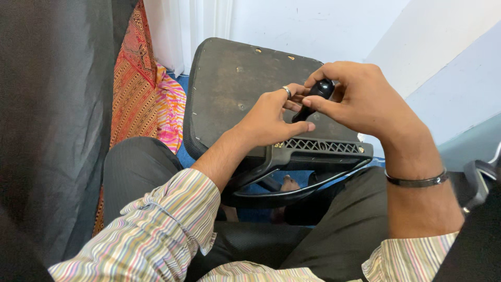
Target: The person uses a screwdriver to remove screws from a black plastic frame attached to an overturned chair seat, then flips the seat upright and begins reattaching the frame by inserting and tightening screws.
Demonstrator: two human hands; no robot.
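Both hands meet over the upturned chair seat [229,78], which leans against my knees with its dark underside facing me. My right hand [365,99] arches in from the right, wrist bent, thumb and fingertips pinched around a small black knob [321,90] at its rounded top. My left hand [269,117] comes up from below, palm turned toward the seat, thumb stretched along the lower edge and fingers curled toward the knob's narrow lower end; the ring finger carries a silver ring [286,90]. I cannot tell whether the left fingers truly grip the knob or only steady it. The knob sits just above the seat's black plastic bracket [318,146] with its lattice strip, close to the underside, though whether it touches is hidden by my fingers. A dark bracelet [417,181] circles my right wrist, and both striped cuffs [177,219] are pushed back from the forearms. To the left, patterned red and pink cloth [151,99] hangs beside the seat. No container shows anywhere around my hands.
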